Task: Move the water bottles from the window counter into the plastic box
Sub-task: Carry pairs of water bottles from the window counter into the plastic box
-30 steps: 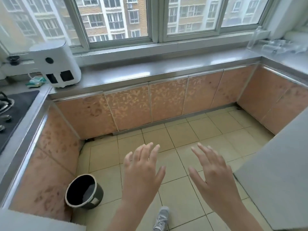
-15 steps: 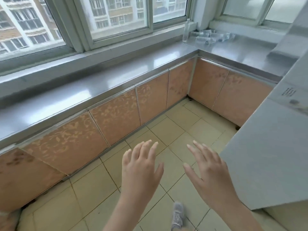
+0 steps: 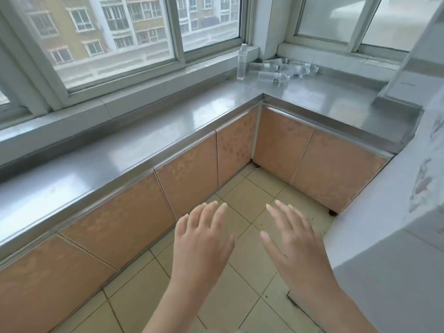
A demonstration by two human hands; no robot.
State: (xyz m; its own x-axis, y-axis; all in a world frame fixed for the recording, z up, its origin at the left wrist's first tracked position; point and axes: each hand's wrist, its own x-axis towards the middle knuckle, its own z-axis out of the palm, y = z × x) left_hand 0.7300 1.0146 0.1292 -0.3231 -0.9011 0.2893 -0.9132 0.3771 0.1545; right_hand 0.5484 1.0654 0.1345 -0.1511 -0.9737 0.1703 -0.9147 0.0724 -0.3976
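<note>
Several clear water bottles lie on their sides [image 3: 281, 69] in the far corner of the steel window counter [image 3: 182, 121]. One more clear bottle with a white cap [image 3: 241, 62] stands upright just left of them, by the window frame. My left hand [image 3: 204, 243] and my right hand [image 3: 293, 241] hover over the tiled floor, palms down, fingers straight and spread, holding nothing. Both hands are far short of the bottles. No plastic box is in sight.
The counter runs in an L along two windows, over orange cabinet doors [image 3: 192, 186]. A tall white appliance [image 3: 394, 212] fills the right side, close to my right hand. Beige floor tiles [image 3: 249, 195] lie between me and the cabinets.
The view has swung right and nearer to the corner, so the bottles are larger and more central. The white appliance on the left counter and the bucket have left the view. My hands stay open.
</note>
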